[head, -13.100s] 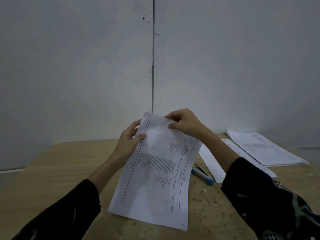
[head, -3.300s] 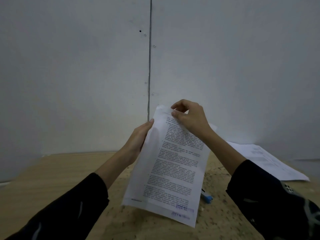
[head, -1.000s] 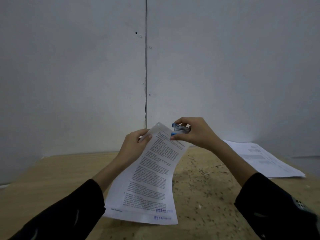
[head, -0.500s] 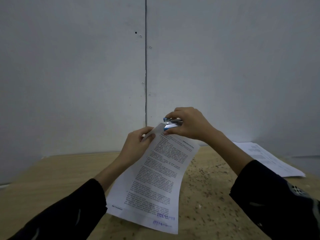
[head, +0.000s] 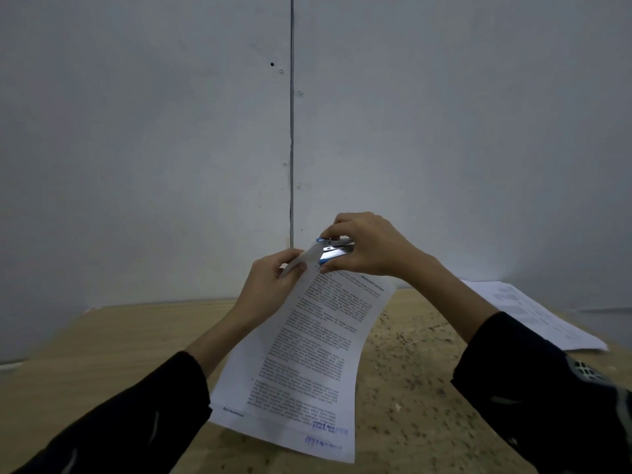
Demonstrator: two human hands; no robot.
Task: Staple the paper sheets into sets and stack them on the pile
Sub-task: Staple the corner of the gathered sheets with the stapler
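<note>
Thin paper sheets (head: 307, 354) sag, light and floppy; left hand (head: 270, 282) pinches their top corner. Right hand (head: 369, 248) grips the small stapler (head: 333, 251), squeezing at that corner; support close beside it.

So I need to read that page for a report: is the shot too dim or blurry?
Head view: dim overall; text on the held paper is smeared and unreadable; a bright glint on the stapler; table edges bend from the wide lens.

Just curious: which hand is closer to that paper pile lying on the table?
Right. The right hand is raised left of the pile, squeezing the stapler; the left hand is farther left.
</note>
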